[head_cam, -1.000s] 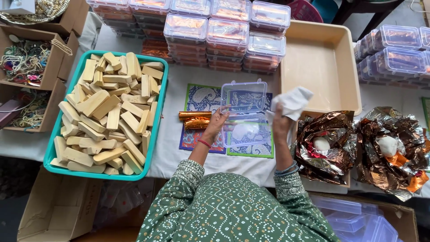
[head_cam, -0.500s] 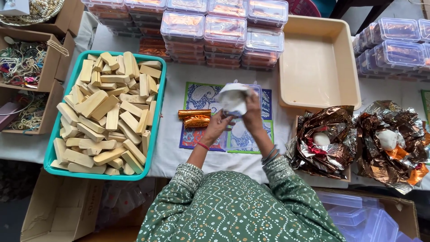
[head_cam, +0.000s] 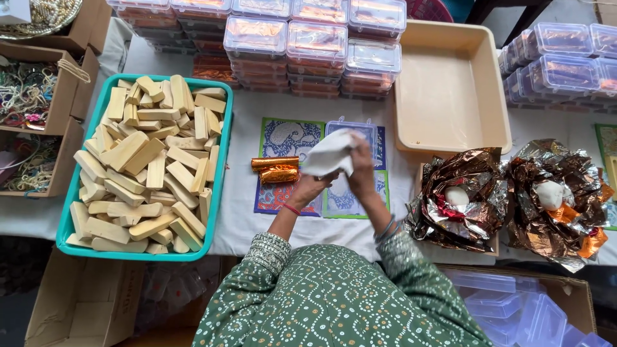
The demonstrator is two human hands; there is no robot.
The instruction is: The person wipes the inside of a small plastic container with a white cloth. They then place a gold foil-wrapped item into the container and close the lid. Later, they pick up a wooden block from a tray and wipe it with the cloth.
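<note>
both the left hand [head_cam: 310,187] and right hand [head_cam: 361,168] grasped a soft white cloth [head_cam: 329,153], likely light and limp, best pinched at its edges, above the patterned mat [head_cam: 286,138].

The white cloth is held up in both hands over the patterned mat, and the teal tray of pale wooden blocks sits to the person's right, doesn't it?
Not quite. The head view shows both hands, left hand and right hand, holding the white cloth over the patterned mat, but the teal tray of wooden blocks sits to the person's left.

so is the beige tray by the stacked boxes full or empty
Empty: the beige tray shows only its bare floor and walls, nothing lying inside it.
</note>
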